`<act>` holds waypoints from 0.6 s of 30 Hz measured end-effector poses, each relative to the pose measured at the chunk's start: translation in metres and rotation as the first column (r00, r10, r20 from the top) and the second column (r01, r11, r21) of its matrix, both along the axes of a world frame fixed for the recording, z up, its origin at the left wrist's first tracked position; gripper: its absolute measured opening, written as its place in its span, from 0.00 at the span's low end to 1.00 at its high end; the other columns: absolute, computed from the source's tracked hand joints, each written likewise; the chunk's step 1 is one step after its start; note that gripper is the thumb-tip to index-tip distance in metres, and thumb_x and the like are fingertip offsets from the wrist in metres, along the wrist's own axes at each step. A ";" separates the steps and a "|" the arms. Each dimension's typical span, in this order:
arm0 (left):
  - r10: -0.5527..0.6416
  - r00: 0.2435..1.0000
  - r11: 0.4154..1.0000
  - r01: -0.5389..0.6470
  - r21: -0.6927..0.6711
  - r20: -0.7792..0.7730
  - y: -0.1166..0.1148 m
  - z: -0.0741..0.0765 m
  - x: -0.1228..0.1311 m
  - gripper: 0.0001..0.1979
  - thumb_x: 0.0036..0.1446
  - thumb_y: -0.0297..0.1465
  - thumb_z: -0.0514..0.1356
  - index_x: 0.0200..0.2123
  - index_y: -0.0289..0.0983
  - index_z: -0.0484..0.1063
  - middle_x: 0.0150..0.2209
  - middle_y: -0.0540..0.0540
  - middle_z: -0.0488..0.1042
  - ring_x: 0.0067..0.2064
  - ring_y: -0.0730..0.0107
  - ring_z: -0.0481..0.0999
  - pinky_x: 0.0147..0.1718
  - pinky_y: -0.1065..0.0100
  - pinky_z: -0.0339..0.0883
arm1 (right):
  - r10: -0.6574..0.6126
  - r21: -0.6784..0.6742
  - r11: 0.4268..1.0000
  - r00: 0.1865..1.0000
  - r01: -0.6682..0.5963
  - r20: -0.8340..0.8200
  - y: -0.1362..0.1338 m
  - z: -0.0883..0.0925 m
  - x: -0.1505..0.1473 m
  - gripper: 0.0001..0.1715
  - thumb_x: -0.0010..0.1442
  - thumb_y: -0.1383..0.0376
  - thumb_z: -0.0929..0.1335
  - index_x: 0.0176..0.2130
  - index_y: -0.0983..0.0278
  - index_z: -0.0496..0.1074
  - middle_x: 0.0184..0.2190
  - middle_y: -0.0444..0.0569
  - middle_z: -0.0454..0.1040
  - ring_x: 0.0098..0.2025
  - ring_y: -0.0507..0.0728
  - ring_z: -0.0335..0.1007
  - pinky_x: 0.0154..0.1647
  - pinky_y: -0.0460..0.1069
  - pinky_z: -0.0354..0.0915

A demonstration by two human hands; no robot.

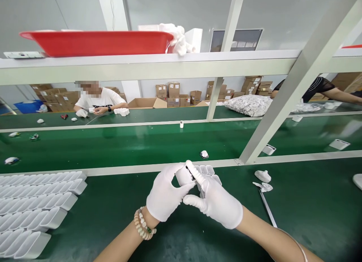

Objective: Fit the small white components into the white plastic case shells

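Note:
My left hand (167, 192), in a white glove, is closed around a small white rounded plastic housing (184, 176) with a dark opening on its right side. My right hand (216, 201), also gloved, is at that opening. Its index fingertip touches the top edge of the housing, while its thumb stretches out below, apart from the piece. The other right fingers are partly hidden. Just behind this hand is a cluster of white housings (208, 170), partly covered by it.
Rows of white housings (36, 242) stand at left. Crumpled white pieces (263, 176) and a thin metal tool (267, 208) lie at right. A green belt (147, 145) with scattered parts runs beyond a rail. A slanted post (285, 80) and shelf with red tray (104, 43) stand ahead; two co-workers sit opposite.

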State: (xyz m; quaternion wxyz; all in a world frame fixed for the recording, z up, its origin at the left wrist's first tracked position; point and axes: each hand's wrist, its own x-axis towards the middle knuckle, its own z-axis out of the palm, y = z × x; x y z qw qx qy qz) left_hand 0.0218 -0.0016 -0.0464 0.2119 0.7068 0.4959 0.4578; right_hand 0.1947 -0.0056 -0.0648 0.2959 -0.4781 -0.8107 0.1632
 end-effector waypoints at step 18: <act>-0.205 0.935 0.929 0.093 -0.359 -0.288 0.018 -0.055 0.017 0.32 0.52 0.35 0.65 0.61 0.42 0.65 0.59 0.39 0.67 0.58 0.47 0.69 0.58 0.49 0.64 | -0.335 -0.329 0.925 0.820 0.191 -0.464 0.133 -0.022 0.064 0.22 0.68 0.53 0.63 0.45 0.68 0.73 0.30 0.47 0.76 0.28 0.53 0.72 0.30 0.50 0.70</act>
